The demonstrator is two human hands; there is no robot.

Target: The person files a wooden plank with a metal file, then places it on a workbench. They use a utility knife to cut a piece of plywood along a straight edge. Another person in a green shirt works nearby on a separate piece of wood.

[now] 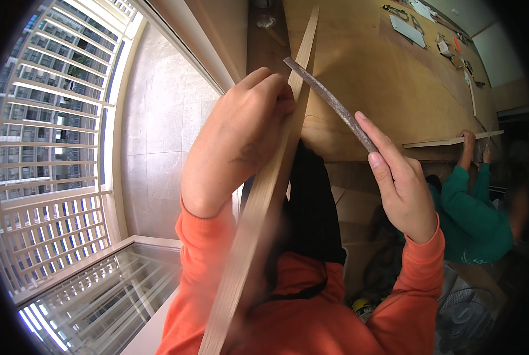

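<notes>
Head: left fingers [276, 87] curled on wooden bar [261, 201]; right fingers [381, 135] pinch dark strip [334, 103].

This looks like a woodworking shop to me: broad wooden table [389, 89], scattered tools [394, 10], long timber strip [241, 266].

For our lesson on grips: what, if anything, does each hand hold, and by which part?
The right hand holds the grey strip by its near end; the left hand grips the wooden bar at its left side, toward the far end.
</notes>
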